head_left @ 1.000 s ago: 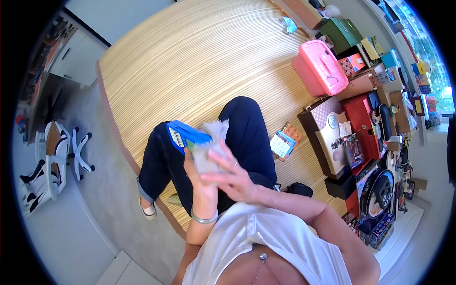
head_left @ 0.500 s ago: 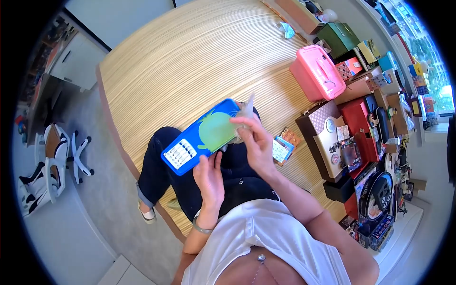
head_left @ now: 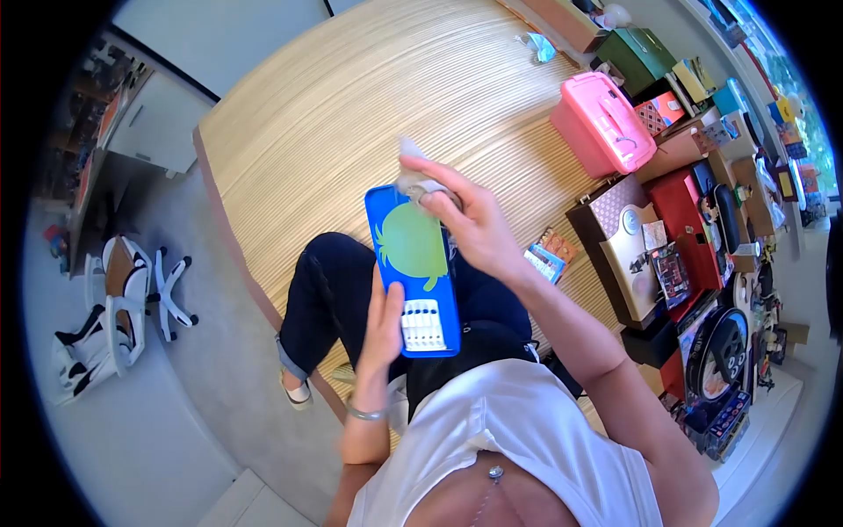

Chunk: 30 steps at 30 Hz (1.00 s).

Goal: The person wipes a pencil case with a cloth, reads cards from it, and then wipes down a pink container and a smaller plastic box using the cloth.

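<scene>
A flat blue case [head_left: 381,230] is held above my lap, its long side running away from me. Its face carries a green cartoon-like shape [head_left: 410,241] and, at the near end, a white panel [head_left: 421,325] with rows of small dark marks. My left hand [head_left: 380,327] grips the case along its left edge, thumb on the face. At the far end, my right hand [head_left: 465,211] pinches a crumpled, whitish wipe or tissue [head_left: 413,178] against the case's top edge. The underside of the case is hidden.
I sit on a striped mat [head_left: 334,123]. A small colourful packet [head_left: 551,255] lies to my right. Beyond it stand a pink lidded bin [head_left: 601,123], a brown-and-cream case [head_left: 615,237] and a red box [head_left: 680,206]. A white swivel chair [head_left: 123,307] stands at left.
The blue case has turned from a slant to nearly straight away from me. My left hand has shifted to its left side, and my right hand with the wipe has moved to the far edge.
</scene>
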Available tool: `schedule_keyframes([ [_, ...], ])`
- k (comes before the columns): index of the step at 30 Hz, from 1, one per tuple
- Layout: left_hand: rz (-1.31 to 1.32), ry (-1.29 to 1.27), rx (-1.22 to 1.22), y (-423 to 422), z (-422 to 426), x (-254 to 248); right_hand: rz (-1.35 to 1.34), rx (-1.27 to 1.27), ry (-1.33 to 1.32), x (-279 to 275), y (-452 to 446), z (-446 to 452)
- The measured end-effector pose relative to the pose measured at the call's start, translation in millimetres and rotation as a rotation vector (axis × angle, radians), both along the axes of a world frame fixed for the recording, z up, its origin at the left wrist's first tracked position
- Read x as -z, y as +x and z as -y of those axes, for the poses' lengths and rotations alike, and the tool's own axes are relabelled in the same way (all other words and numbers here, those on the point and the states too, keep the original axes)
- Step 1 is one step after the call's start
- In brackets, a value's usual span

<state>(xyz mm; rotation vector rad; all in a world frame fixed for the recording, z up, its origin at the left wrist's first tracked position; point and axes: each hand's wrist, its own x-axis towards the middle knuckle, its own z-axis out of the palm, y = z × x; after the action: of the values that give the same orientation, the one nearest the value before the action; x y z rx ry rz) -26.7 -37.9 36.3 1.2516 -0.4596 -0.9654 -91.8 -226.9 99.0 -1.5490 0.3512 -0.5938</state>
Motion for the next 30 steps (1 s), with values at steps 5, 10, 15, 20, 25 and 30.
schedule_keyframes([
  [5, -0.350, -0.092, -0.268, -3, 13, -13, 0.023, 0.002, -0.193, 32, -8, -46],
  [10, -0.345, -0.088, -0.279, -15, 9, -15, -0.002, 0.003, -0.138, 23, -48, -60],
  [15, -0.399, -0.012, -0.315, -12, 14, -15, 0.037, 0.304, 0.323, 32, -59, -53],
  [20, -0.424, -0.132, -0.181, 4, 8, -19, 0.151, 0.226, 0.221, 18, -55, -47],
  [25, -0.207, 0.005, -0.253, -13, 11, -8, 0.140, 0.160, 0.235, 8, -32, -78],
  [30, -0.212, -0.080, -0.260, -7, 11, -18, 0.096, 0.239, 0.380, 12, -24, -78],
])
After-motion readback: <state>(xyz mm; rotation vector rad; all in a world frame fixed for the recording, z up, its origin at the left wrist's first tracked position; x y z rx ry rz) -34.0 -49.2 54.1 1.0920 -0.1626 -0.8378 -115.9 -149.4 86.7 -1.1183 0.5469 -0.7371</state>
